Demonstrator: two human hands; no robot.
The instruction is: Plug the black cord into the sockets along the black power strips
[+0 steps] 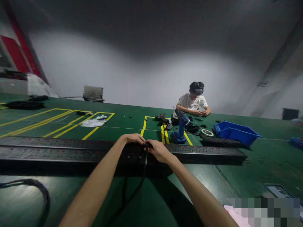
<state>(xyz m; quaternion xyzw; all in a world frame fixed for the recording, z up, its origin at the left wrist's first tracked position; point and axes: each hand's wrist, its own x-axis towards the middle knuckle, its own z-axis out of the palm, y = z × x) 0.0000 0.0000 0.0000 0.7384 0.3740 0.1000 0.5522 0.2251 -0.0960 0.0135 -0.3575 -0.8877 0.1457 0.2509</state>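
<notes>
Both hands meet over long black bars (208,152) with rows of small red marks, which look like power strips. My right hand (159,150) is closed around the thick end of a black cable (144,173). My left hand (133,138) has its fingers pinched together at the same cable end, touching it from the left. From my fingers the cable hangs down across the near bar and onto the green table (146,201). The tip of the cable is mostly hidden between my fingers.
Behind the bars stands a blue cordless drill (181,127), near black parts and a white ring (207,132). A blue bin (236,132) is at the right. Papers (93,122) lie at the left. Another person (193,102) sits across. A cable loop (44,195) lies near left.
</notes>
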